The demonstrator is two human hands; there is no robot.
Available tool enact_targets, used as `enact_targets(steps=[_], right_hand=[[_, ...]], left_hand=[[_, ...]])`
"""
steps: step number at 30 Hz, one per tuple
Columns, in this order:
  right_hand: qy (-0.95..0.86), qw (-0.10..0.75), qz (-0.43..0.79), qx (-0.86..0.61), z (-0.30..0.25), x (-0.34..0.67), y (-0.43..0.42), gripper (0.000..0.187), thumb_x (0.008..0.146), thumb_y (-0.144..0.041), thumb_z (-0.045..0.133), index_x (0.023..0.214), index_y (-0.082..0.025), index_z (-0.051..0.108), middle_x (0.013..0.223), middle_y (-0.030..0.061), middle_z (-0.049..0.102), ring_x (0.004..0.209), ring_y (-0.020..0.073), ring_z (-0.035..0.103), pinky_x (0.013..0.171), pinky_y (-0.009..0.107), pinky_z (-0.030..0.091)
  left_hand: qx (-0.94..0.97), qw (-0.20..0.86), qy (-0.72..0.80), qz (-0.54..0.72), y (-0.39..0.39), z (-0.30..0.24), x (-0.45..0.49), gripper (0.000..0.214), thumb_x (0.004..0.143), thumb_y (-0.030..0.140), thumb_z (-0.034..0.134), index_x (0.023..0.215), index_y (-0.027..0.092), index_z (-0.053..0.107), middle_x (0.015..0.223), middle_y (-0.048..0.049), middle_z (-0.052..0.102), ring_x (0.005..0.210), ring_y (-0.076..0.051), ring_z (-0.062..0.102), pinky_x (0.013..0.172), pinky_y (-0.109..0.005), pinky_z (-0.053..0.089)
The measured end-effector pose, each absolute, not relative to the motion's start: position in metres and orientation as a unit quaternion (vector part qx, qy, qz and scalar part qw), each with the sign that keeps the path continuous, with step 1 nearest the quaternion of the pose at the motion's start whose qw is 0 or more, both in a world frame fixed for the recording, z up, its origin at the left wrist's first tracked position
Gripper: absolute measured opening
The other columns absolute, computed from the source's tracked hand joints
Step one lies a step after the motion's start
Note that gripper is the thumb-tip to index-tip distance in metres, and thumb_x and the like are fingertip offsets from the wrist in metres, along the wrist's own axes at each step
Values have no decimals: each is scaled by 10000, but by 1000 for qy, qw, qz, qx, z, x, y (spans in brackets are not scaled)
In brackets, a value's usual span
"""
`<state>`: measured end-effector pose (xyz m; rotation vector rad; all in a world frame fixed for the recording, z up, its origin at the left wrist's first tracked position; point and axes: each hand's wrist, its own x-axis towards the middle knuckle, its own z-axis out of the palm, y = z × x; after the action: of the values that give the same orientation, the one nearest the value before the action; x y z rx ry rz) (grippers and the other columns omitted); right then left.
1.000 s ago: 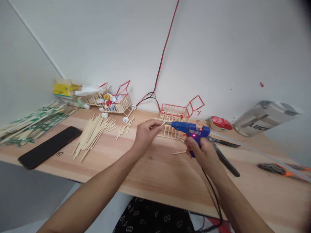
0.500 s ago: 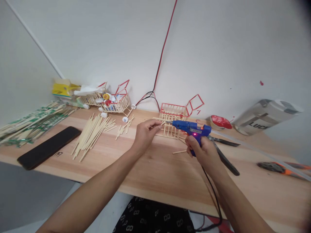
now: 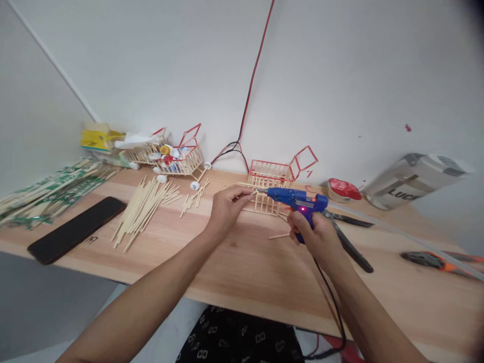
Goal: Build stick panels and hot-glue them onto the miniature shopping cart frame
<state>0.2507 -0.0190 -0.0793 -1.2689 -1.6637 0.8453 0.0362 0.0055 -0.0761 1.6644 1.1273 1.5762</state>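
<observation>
Little changed since half a second ago: right hand (image 3: 316, 233) grips blue glue gun (image 3: 293, 197) above bench (image 3: 242, 267), nozzle (image 3: 262, 191) by the wooden stick (image 3: 254, 192) pinched in left hand (image 3: 227, 207). Contact unclear; glue gun partly hides stick basket (image 3: 266, 176).

We see an even, moderately bright, cool light across the pale wall (image 3: 321, 75) and the worktop (image 3: 234, 269), though we cannot place its source; shadows are soft, with a dim patch on the wood beside the right hand's (image 3: 315, 234) forearm; a small red light glows on the blue glue gun (image 3: 287, 195); towards the edges we notice wide-angle stretching, the grey container (image 3: 412, 184) looking smeared and the packaged sticks (image 3: 56, 191) blurred; darkness closes the upper right corner; the middle looks sharper to us, yet the nozzle's fine detail is lost
</observation>
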Motion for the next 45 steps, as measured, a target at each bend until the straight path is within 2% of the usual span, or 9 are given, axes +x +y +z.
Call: enact_targets(steps=[11,23,32,45], right_hand=[[-660,432,340,-512,-79,250,-20,448,837,-604,506,694,-180,512,533,5,528,460,123,514,458,242,405],[-665,421,335,-518,-77,250,-20,467,820,-623,514,665,-183,502,523,7,527,451,125,521,449,240,406],[-654,435,332,-523,-80,250,-19,472,821,-631,507,682,-180,512,532,10,531,459,125,519,455,243,413],[-665,427,336,-513,-76,248,-22,461,824,-614,511,659,-184,497,529,8,528,460,123,517,463,243,411]], left_hand=[[616,296,434,587,4,-75,37,104,780,209,662,831,172,745,868,-56,738,821,-177,659,746,-277,484],[591,310,447,596,5,-76,37,112,770,202,662,838,165,743,859,-60,734,779,-167,649,697,-271,498],[627,297,422,584,5,-78,37,137,813,212,626,879,186,744,872,-50,734,811,-167,653,724,-268,497],[632,297,427,574,7,-82,37,131,798,212,637,860,191,751,877,-45,736,822,-168,657,744,-265,493]])
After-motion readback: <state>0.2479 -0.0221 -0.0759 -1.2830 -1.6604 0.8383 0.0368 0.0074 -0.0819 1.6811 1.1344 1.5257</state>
